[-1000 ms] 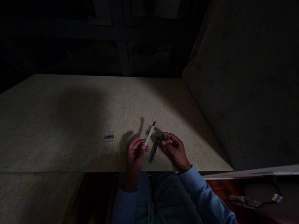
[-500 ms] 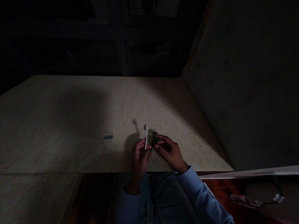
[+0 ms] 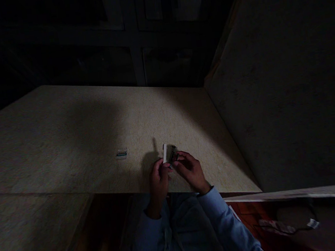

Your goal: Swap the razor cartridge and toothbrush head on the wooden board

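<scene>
White stick, slim, noted on my head feed above the front part of the pale surface, standing out from the fingers of the left hand with its free end pointing away from the wearer. Left hand: closed, stick pinched between thumb and fingers. Right hand: thumb and fingers gripping a dark slim tool, tilted, just beside the stick; too dim for me to tell whether the two items touch. Shadow of the left hand and stick falls on the surface to their left. Farther left, I record a small clear packet with a dark bluish strip, lying flat, apart from both hands. Lower right, below surface level: a dark cable with a white tag.
</scene>
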`<action>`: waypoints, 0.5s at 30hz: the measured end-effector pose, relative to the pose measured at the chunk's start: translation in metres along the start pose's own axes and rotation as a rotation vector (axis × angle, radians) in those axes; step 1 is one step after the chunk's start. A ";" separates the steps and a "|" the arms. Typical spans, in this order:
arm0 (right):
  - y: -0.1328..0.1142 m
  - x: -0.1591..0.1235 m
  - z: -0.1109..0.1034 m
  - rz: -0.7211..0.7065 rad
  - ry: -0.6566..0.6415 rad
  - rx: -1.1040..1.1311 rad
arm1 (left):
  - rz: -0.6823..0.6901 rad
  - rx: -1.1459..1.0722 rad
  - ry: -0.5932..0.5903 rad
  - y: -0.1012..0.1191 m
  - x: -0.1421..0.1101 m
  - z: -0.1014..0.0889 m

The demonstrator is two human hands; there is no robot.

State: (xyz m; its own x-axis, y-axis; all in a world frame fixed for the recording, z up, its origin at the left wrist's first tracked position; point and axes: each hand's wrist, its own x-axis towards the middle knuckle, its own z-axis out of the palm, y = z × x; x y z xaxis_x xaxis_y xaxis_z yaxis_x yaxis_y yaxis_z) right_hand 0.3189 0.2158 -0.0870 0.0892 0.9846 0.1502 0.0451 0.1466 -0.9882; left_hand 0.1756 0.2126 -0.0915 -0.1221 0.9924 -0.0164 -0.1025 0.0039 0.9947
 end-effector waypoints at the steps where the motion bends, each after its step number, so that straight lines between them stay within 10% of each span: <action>1: 0.000 0.000 0.000 -0.007 0.000 -0.007 | 0.030 0.043 0.028 -0.002 -0.001 0.000; 6: -0.005 0.000 0.001 -0.014 0.030 -0.017 | 0.185 0.214 0.100 -0.008 -0.003 -0.001; 15: -0.003 0.001 0.001 0.009 0.039 -0.031 | 0.065 0.159 -0.034 -0.009 0.000 -0.006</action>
State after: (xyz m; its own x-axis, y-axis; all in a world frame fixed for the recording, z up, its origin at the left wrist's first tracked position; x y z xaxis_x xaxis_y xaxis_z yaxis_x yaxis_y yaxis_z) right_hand 0.3181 0.2163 -0.0844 0.1281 0.9815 0.1425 0.0743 0.1338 -0.9882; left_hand 0.1706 0.2120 -0.1007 -0.0893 0.9948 0.0491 0.0619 -0.0437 0.9971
